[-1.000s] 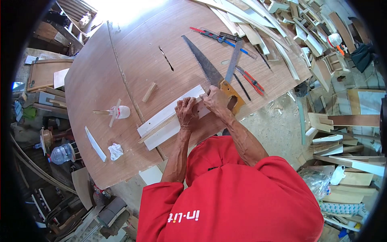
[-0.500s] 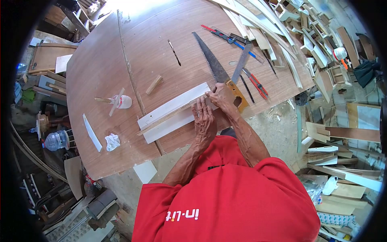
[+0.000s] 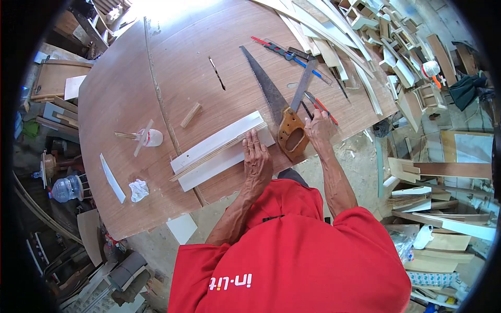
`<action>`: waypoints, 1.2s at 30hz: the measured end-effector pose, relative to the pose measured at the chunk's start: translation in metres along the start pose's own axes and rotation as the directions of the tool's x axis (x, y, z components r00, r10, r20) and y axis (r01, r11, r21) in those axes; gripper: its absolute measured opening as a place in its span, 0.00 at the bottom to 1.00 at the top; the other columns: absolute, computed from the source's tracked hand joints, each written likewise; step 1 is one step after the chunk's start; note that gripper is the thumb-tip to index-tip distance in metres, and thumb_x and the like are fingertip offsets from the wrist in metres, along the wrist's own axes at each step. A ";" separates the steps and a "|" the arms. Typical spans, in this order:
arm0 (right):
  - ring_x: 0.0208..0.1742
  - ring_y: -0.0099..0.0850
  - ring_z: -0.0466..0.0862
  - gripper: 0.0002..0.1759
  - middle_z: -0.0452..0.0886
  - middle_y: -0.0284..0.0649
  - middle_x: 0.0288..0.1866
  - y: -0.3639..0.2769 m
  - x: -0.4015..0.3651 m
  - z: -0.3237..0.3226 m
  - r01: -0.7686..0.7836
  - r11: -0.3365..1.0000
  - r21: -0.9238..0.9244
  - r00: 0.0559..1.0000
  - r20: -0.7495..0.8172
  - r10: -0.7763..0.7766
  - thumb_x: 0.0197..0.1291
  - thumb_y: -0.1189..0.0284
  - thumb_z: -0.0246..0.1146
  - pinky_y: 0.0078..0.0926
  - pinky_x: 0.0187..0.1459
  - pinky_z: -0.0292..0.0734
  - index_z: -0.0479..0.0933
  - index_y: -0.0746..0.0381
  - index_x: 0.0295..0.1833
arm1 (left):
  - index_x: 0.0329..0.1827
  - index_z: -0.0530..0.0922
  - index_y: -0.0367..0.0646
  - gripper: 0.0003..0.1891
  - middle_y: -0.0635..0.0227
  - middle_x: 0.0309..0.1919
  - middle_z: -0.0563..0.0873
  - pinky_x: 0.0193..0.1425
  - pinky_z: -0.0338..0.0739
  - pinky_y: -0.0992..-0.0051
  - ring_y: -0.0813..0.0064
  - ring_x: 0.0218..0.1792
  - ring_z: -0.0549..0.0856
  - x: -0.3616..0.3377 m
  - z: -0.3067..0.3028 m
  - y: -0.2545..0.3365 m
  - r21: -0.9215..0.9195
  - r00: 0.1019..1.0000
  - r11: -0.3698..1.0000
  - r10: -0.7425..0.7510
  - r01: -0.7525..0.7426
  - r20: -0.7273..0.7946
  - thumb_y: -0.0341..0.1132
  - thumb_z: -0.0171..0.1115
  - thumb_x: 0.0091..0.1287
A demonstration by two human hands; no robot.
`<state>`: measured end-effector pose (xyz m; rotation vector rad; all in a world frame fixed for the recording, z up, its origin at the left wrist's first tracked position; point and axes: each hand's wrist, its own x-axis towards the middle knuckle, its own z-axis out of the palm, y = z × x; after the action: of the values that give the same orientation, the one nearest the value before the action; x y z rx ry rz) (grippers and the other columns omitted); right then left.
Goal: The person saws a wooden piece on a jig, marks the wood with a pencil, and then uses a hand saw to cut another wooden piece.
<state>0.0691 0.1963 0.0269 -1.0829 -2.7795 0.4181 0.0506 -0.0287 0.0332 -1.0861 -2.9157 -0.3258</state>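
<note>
A white board (image 3: 209, 147) lies on the table with thin wooden strips (image 3: 201, 162) along its length. My left hand (image 3: 257, 156) rests flat on the strips and board near their right end, its fingers stretched out. To the right of the handsaw (image 3: 288, 117), my right hand (image 3: 320, 130) is down at the tabletop with its fingers curled. It covers the lower part of a thin black stick (image 3: 307, 109) and lies against the red-handled pliers (image 3: 317, 102). What its fingertips grip, if anything, is hidden.
A metal square (image 3: 302, 86) and a blue-and-red tool (image 3: 287, 53) lie beyond the saw. A paintbrush (image 3: 217, 73), a wood block (image 3: 191, 115), a white tub (image 3: 152, 137) with sticks and a crumpled tissue (image 3: 139, 190) are on the table (image 3: 125, 94). Long offcuts (image 3: 334, 55) cover its far right.
My right hand has left the board's right end and moved right, past the saw handle, to the black stick and pliers. My left hand stays on the strips. The whole view has shifted slightly.
</note>
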 end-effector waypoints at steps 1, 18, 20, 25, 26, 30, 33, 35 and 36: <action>0.48 0.47 0.82 0.14 0.81 0.47 0.43 -0.001 0.001 0.003 -0.018 1.000 -0.014 1.000 0.006 0.018 0.58 0.62 0.66 0.47 0.48 0.76 0.78 0.61 0.42 | 0.50 0.77 0.21 0.16 0.35 0.72 0.63 0.78 0.51 0.49 0.39 0.74 0.60 0.000 0.001 0.000 -0.002 1.000 1.000 0.002 -0.002 -0.007 0.28 0.49 0.69; 0.38 0.21 0.84 0.16 0.84 0.34 0.38 -0.077 0.013 -0.052 -0.367 0.141 0.920 0.881 0.392 -0.266 0.66 0.78 0.58 0.19 0.37 0.83 0.79 0.61 0.58 | 0.43 0.78 0.20 0.15 0.33 0.72 0.59 0.78 0.53 0.47 0.37 0.75 0.57 -0.003 0.021 0.001 -0.018 0.992 1.000 -0.019 0.017 -0.122 0.27 0.51 0.64; 0.35 0.20 0.83 0.14 0.83 0.33 0.36 -0.098 0.008 -0.050 -0.304 0.159 0.939 0.901 0.338 -0.272 0.66 0.77 0.61 0.17 0.33 0.81 0.79 0.62 0.56 | 0.43 0.78 0.20 0.15 0.33 0.73 0.59 0.78 0.53 0.47 0.37 0.75 0.58 -0.003 0.023 0.001 -0.039 0.995 0.999 -0.019 0.015 -0.099 0.28 0.51 0.63; 0.28 0.19 0.79 0.10 0.82 0.31 0.28 -0.142 0.010 -0.046 0.048 0.476 0.878 0.854 0.211 -0.475 0.66 0.68 0.66 0.21 0.26 0.72 0.81 0.62 0.46 | 0.44 0.78 0.19 0.16 0.32 0.71 0.61 0.78 0.53 0.48 0.37 0.74 0.59 -0.004 0.025 0.001 -0.046 0.987 0.999 -0.033 0.026 -0.154 0.27 0.51 0.62; 0.28 0.18 0.79 0.11 0.82 0.30 0.29 -0.151 0.008 -0.048 0.271 0.584 0.765 0.787 0.174 -0.592 0.68 0.65 0.64 0.23 0.26 0.70 0.82 0.63 0.42 | 0.45 0.77 0.19 0.16 0.32 0.70 0.63 0.77 0.54 0.48 0.37 0.73 0.60 -0.003 0.023 0.002 -0.053 0.990 0.998 -0.034 0.027 -0.139 0.27 0.51 0.61; 0.28 0.44 0.84 0.18 0.82 0.49 0.27 -0.174 0.000 -0.045 0.469 0.636 0.612 0.614 0.292 -0.734 0.68 0.60 0.59 0.40 0.31 0.75 0.81 0.65 0.40 | 0.47 0.77 0.19 0.18 0.32 0.67 0.66 0.77 0.54 0.49 0.38 0.72 0.63 -0.003 0.031 0.002 -0.083 0.979 0.994 -0.080 0.065 -0.189 0.27 0.52 0.60; 0.34 0.52 0.83 0.18 0.83 0.52 0.31 -0.181 -0.004 -0.032 0.578 0.563 0.590 0.493 0.297 -0.818 0.69 0.60 0.57 0.45 0.36 0.76 0.79 0.66 0.39 | 0.48 0.77 0.19 0.19 0.33 0.65 0.69 0.77 0.54 0.49 0.39 0.70 0.66 -0.004 0.027 0.003 -0.117 0.992 0.991 -0.080 0.069 -0.095 0.28 0.54 0.59; 0.39 0.52 0.83 0.18 0.83 0.53 0.34 -0.185 -0.005 -0.022 0.650 0.546 0.528 0.404 0.368 -0.838 0.69 0.59 0.57 0.47 0.41 0.75 0.77 0.66 0.40 | 0.49 0.78 0.20 0.20 0.35 0.62 0.72 0.77 0.55 0.49 0.40 0.68 0.68 -0.003 0.027 0.003 -0.071 0.966 0.996 -0.062 0.045 -0.249 0.29 0.54 0.59; 0.39 0.52 0.83 0.18 0.83 0.53 0.34 -0.187 -0.005 -0.018 0.652 0.542 0.530 0.396 0.372 -0.839 0.69 0.59 0.57 0.47 0.41 0.75 0.77 0.66 0.40 | 0.49 0.78 0.20 0.20 0.35 0.62 0.72 0.77 0.55 0.49 0.40 0.68 0.68 -0.004 0.026 0.004 -0.073 0.966 0.996 -0.070 0.053 -0.249 0.29 0.54 0.59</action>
<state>-0.0437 0.0651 0.1000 0.5964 -3.1182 1.1366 0.0580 -0.0235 0.0077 -0.8875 -2.7333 -0.5233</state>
